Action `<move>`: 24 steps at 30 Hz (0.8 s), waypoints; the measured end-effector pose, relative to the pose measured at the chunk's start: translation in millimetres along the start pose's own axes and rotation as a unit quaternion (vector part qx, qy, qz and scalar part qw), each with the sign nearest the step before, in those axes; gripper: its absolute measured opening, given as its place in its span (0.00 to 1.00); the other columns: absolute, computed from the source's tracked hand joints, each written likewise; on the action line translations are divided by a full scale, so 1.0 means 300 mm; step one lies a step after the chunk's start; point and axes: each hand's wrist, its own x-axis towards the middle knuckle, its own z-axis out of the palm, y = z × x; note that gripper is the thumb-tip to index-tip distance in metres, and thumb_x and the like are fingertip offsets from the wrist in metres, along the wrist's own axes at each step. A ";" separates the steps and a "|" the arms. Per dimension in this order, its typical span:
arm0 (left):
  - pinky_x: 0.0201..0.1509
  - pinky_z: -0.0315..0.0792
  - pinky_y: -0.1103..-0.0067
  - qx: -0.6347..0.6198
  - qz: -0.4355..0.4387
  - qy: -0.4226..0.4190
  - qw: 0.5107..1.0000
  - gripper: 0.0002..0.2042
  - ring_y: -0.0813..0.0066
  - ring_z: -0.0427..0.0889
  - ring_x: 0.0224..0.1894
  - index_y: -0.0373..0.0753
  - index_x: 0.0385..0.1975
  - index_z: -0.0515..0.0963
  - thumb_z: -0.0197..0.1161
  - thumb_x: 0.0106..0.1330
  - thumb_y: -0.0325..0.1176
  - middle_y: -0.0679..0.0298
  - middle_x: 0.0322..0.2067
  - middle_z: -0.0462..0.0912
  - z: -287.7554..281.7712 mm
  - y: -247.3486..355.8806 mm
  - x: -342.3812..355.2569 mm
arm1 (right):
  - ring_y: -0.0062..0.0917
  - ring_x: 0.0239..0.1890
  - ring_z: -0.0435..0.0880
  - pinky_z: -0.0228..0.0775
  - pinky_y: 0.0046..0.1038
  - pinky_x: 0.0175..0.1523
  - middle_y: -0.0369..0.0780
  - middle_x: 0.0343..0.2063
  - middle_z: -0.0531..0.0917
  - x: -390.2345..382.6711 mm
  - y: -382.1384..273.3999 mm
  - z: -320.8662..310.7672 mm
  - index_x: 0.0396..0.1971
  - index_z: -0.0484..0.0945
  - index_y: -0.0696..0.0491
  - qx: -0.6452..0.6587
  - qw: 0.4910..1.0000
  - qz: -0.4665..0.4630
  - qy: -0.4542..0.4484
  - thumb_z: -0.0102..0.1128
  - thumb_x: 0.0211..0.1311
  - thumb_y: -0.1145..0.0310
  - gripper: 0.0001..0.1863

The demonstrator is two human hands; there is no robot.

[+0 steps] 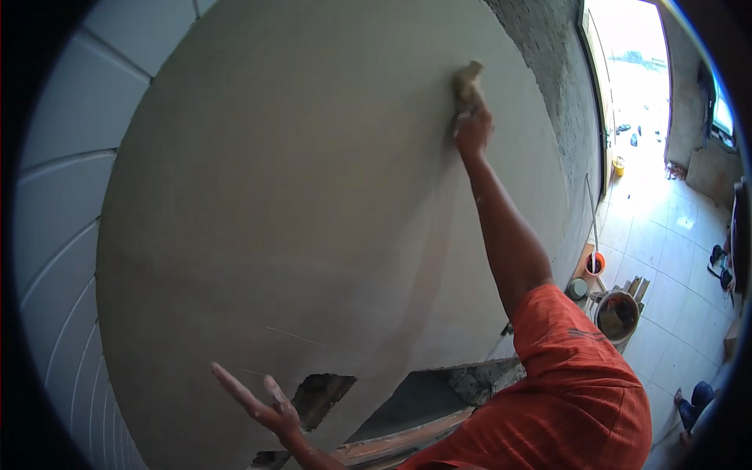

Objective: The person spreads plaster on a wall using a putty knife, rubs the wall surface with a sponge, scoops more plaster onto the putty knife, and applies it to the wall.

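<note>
Fingers of right hand (474, 131) grip tan pad (470, 88), 1 o'clock, apparently for pressure on plastered wall (298, 172); left hand (280, 415) empty, fingers spread, 7 o'clock.

Dim plastered wall (298, 172), washed-out glare in the upper-right doorway (633, 86), black-cornered fisheye distortion

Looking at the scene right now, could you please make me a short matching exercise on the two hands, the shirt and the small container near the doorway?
Column one:
1. Right hand
2. Left hand
3. Shirt
4. Small container near the doorway

Column two:
A. Yellow
B. Open, near a dark hole at the lower part of the view
C. Gripping a pale, blurred tool at the wall
D. Orange-red

Right pairs: 1-C, 2-B, 3-D, 4-A.
</note>
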 end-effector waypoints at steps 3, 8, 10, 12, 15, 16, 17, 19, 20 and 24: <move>0.74 0.46 0.61 -0.023 0.002 -0.005 1.000 0.33 0.54 0.49 0.74 0.35 0.71 0.48 0.51 0.72 0.44 0.50 0.72 0.50 0.066 0.036 0.113 | 0.42 0.54 0.79 0.68 0.39 0.59 0.52 0.51 0.80 -0.122 -0.049 0.020 0.57 0.72 0.59 0.066 0.996 0.006 0.057 0.47 0.60 0.77 0.23; 0.75 0.45 0.59 0.009 0.134 0.013 0.991 0.33 0.54 0.49 0.74 0.35 0.71 0.49 0.52 0.71 0.42 0.52 0.71 0.51 0.223 0.208 0.376 | 0.35 0.68 0.65 0.54 0.38 0.72 0.44 0.62 0.72 -0.368 -0.341 0.084 0.58 0.73 0.52 0.090 0.940 -0.272 -0.187 0.45 0.56 0.85 0.28; 0.75 0.44 0.59 -0.015 0.138 0.029 0.990 0.32 0.54 0.49 0.74 0.36 0.71 0.50 0.52 0.72 0.42 0.52 0.71 0.52 0.217 0.265 0.396 | 0.35 0.67 0.66 0.55 0.38 0.72 0.42 0.61 0.73 -0.147 -0.189 0.122 0.58 0.74 0.49 0.045 0.965 -0.250 -0.065 0.47 0.51 0.86 0.32; 0.75 0.44 0.59 -0.040 0.138 0.042 0.989 0.32 0.53 0.50 0.73 0.36 0.71 0.50 0.51 0.72 0.42 0.53 0.71 0.53 0.245 0.295 0.397 | 0.41 0.65 0.69 0.59 0.40 0.69 0.47 0.59 0.74 0.059 -0.066 0.053 0.57 0.74 0.53 0.022 0.992 -0.119 0.026 0.47 0.53 0.85 0.29; 0.75 0.45 0.59 -0.023 0.139 0.037 0.989 0.30 0.53 0.51 0.73 0.37 0.71 0.51 0.49 0.73 0.42 0.53 0.71 0.54 0.246 0.300 0.407 | 0.49 0.62 0.69 0.63 0.41 0.65 0.54 0.57 0.73 0.020 -0.084 -0.005 0.59 0.70 0.57 0.015 0.999 0.017 0.043 0.47 0.58 0.83 0.26; 0.74 0.45 0.58 -0.003 0.143 0.043 0.989 0.30 0.53 0.51 0.73 0.38 0.71 0.52 0.49 0.73 0.43 0.54 0.71 0.55 0.260 0.313 0.436 | 0.50 0.62 0.69 0.62 0.42 0.67 0.56 0.58 0.72 -0.100 -0.028 0.011 0.60 0.69 0.58 0.011 1.000 -0.011 0.023 0.46 0.59 0.83 0.26; 0.74 0.45 0.58 0.018 0.147 0.056 0.987 0.30 0.53 0.52 0.73 0.38 0.71 0.52 0.48 0.73 0.43 0.54 0.71 0.55 0.262 0.319 0.474 | 0.49 0.63 0.69 0.59 0.44 0.68 0.54 0.59 0.73 -0.262 -0.023 0.047 0.60 0.69 0.57 0.076 0.995 -0.070 -0.007 0.46 0.61 0.82 0.25; 0.74 0.45 0.58 0.060 0.155 0.075 0.983 0.30 0.53 0.52 0.73 0.38 0.71 0.53 0.48 0.73 0.44 0.54 0.71 0.55 0.267 0.275 0.539 | 0.41 0.69 0.63 0.47 0.47 0.73 0.42 0.63 0.71 -0.467 -0.242 0.044 0.62 0.70 0.47 0.086 0.964 -0.212 -0.135 0.44 0.64 0.81 0.27; 0.74 0.44 0.57 0.102 0.157 0.082 0.979 0.30 0.52 0.52 0.73 0.37 0.70 0.54 0.48 0.73 0.45 0.55 0.70 0.55 0.282 0.278 0.566 | 0.38 0.70 0.61 0.45 0.46 0.74 0.38 0.64 0.70 -0.476 -0.325 0.032 0.63 0.69 0.44 0.159 0.935 -0.227 -0.222 0.44 0.66 0.77 0.26; 0.73 0.45 0.56 0.166 0.118 0.067 0.977 0.30 0.52 0.52 0.72 0.38 0.70 0.54 0.47 0.73 0.47 0.55 0.71 0.55 0.319 0.294 0.555 | 0.33 0.70 0.61 0.52 0.41 0.73 0.38 0.65 0.67 -0.140 -0.519 0.150 0.64 0.68 0.43 0.176 0.868 -0.395 -0.243 0.44 0.63 0.77 0.28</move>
